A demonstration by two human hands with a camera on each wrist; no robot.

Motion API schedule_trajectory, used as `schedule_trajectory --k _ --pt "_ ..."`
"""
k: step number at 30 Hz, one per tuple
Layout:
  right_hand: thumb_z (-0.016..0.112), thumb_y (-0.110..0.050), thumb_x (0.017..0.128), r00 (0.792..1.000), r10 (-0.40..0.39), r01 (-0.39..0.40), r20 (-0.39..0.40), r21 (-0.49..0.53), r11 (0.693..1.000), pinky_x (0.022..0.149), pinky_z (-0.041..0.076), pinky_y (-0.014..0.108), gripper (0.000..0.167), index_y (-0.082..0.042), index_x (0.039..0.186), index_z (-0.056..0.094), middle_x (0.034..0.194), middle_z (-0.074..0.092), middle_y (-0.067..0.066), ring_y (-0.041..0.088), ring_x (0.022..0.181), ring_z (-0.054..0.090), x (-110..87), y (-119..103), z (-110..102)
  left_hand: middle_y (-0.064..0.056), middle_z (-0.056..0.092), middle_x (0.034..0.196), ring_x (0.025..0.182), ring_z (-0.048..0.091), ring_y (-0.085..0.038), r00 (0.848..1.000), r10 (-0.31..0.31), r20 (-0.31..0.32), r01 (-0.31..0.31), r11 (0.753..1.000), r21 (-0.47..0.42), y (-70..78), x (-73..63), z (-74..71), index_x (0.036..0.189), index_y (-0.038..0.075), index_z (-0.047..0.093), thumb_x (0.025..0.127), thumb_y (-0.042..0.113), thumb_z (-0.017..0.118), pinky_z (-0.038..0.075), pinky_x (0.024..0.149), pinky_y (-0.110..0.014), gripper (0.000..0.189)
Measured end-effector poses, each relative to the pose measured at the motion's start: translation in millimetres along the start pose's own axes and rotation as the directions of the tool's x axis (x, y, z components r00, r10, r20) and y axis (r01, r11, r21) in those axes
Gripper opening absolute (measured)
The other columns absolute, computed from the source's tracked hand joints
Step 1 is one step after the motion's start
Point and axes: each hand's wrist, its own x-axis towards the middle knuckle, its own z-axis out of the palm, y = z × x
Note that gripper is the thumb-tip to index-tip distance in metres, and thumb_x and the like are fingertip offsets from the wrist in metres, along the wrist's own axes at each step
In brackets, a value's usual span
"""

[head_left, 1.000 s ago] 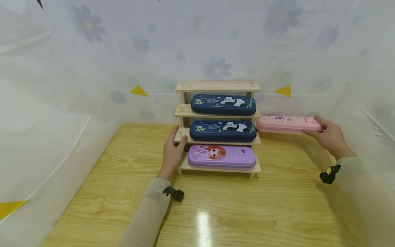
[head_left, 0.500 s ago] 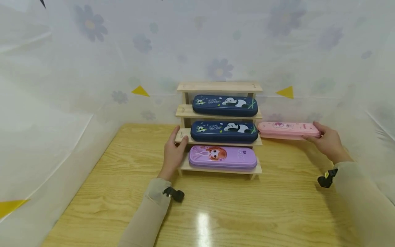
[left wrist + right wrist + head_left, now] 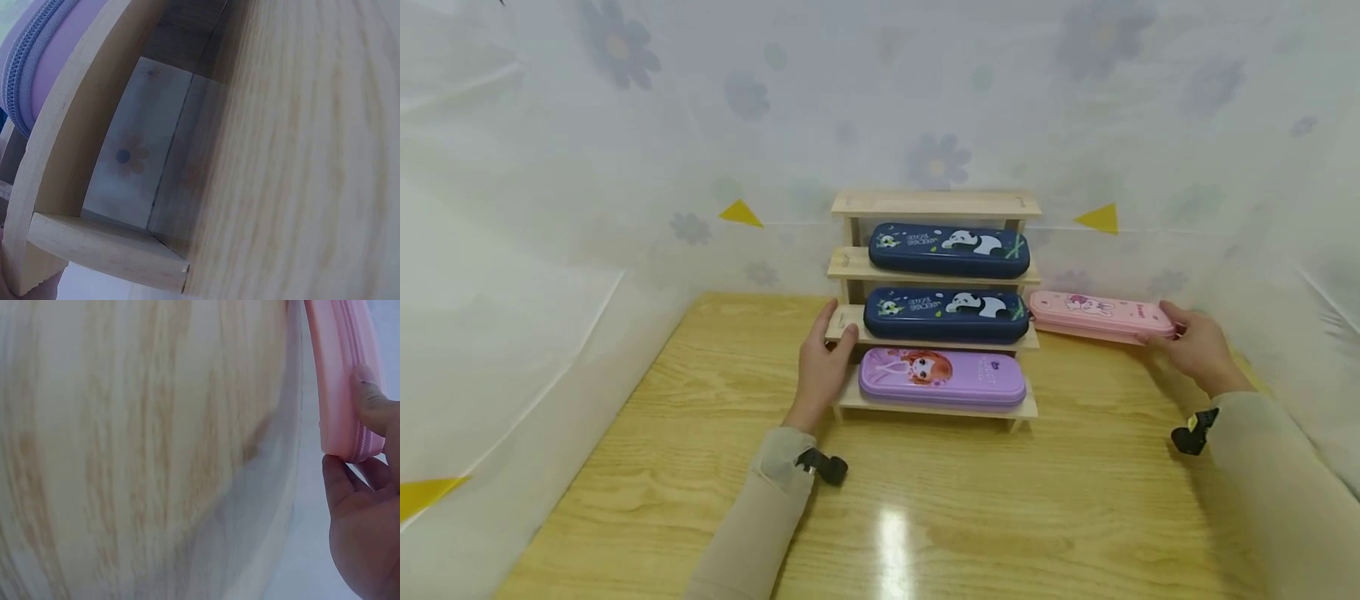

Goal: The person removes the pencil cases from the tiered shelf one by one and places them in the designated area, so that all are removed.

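Note:
My right hand grips the right end of a pink pencil case, thumb on its near side by the zipper in the right wrist view. The far end of that case is beside the stepped wooden rack. My left hand is at the rack's left side, thumb and forefinger at the end of a lower step. Two dark blue panda pencil cases lie on the middle steps, one above the other. On the lowest step lies a purple pencil case with a red-haired girl; its zipper shows in the left wrist view.
The rack stands on a wood-grain table near its back edge. Pale flowered sheeting hangs behind and at both sides, with yellow triangles on it. The top step carries nothing.
My right hand has lowered the pink pencil case and brought its right end slightly nearer to me, so it now slants. My left hand stays at the rack.

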Motion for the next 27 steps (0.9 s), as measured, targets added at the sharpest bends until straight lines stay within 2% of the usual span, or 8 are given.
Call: schedule_trajectory --k 2,3,4,8,13,18,23,27 --pt "0.061 -0.041 0.096 1.0 0.005 -0.005 0.014 -0.016 1.0 0.094 0.041 0.056 0.084 0.001 0.153 0.017 0.142 0.027 0.045 0.053 0.121 0.034 0.5 -2 -1 -0.004 0.043 0.151 0.134 0.043 -0.019 1.0 0.003 0.0 -0.003 1.0 0.001 -0.1 0.9 -0.2 0.152 0.013 0.04 0.099 0.033 0.06 0.035 0.11 -0.036 0.06" --pt "0.062 -0.042 0.096 1.0 0.011 -0.011 0.024 -0.012 1.0 0.097 0.035 0.063 0.085 0.001 0.153 0.017 0.142 0.026 0.045 0.053 0.122 0.033 0.5 -2 -1 -0.004 0.043 0.151 0.134 0.043 -0.019 1.0 0.005 -0.001 -0.005 1.0 0.004 -0.2 1.3 -0.2 0.152 0.013 0.04 0.099 0.033 0.06 0.035 0.11 -0.036 0.06" --pt "0.063 -0.042 0.096 0.999 0.014 -0.014 0.034 -0.008 1.0 0.099 0.033 0.065 0.086 0.002 0.153 0.016 0.142 0.025 0.045 0.054 0.124 0.032 0.4 -2 -1 -0.004 0.043 0.151 0.134 0.044 -0.019 1.0 0.006 0.0 -0.006 1.0 0.005 -0.3 1.5 -0.2 0.152 0.013 0.04 0.099 0.033 0.06 0.035 0.11 -0.036 0.06" --pt "0.063 -0.042 0.096 0.996 0.035 -0.035 0.082 0.008 0.999 0.103 0.026 0.069 0.089 0.003 0.154 0.013 0.146 0.019 0.045 0.059 0.131 0.024 -0.9 1 -1 -0.004 0.043 0.152 0.135 0.043 -0.02 1.0 0.011 0.004 -0.011 1.0 0.011 0.3 1.5 0.4 0.152 0.012 0.04 0.099 0.032 0.059 0.035 0.11 -0.037 0.06" --pt "0.061 -0.039 0.097 0.993 0.032 -0.031 0.115 -0.012 0.999 0.102 0.027 0.069 0.088 0.006 0.153 0.011 0.147 0.017 0.045 0.061 0.132 0.022 -1.4 6 2 -0.004 0.042 0.152 0.137 0.04 -0.019 1.0 0.004 0.005 -0.004 1.0 0.011 1.1 0.9 1.6 0.151 0.01 0.04 0.099 0.031 0.06 0.033 0.112 -0.036 0.059" --pt "0.061 -0.045 0.096 0.989 0.066 -0.061 0.136 -0.038 0.997 0.102 0.024 0.071 0.093 0.004 0.154 0.007 0.148 0.014 0.045 0.062 0.133 0.018 -1.3 4 3 -0.005 0.043 0.152 0.135 0.043 -0.02 1.0 -0.012 0.008 0.012 1.0 0.007 1.9 0.2 1.1 0.152 0.012 0.04 0.099 0.031 0.059 0.035 0.111 -0.037 0.059" --pt "0.059 -0.05 0.096 0.999 0.013 -0.013 0.048 -0.009 1.0 0.099 0.026 0.074 0.092 -0.001 0.157 0.011 0.153 0.012 0.039 0.061 0.134 0.018 -2.4 -8 3 -0.004 0.044 0.151 0.132 0.046 -0.02 0.999 -0.037 0.009 0.037 0.999 0.004 2.3 -0.1 -0.2 0.152 0.016 0.039 0.099 0.033 0.059 0.037 0.109 -0.037 0.059" --pt "0.055 -0.048 0.098 0.998 -0.04 0.044 -0.05 0.091 0.995 0.098 0.029 0.073 0.084 -0.005 0.158 0.015 0.158 0.012 0.03 0.059 0.133 0.024 -6.0 -24 3 -0.004 0.042 0.152 0.135 0.043 -0.02 0.999 -0.043 0.016 0.042 0.999 0.007 3.0 -0.4 -0.4 0.153 0.015 0.038 0.1 0.033 0.058 0.035 0.111 -0.037 0.06"
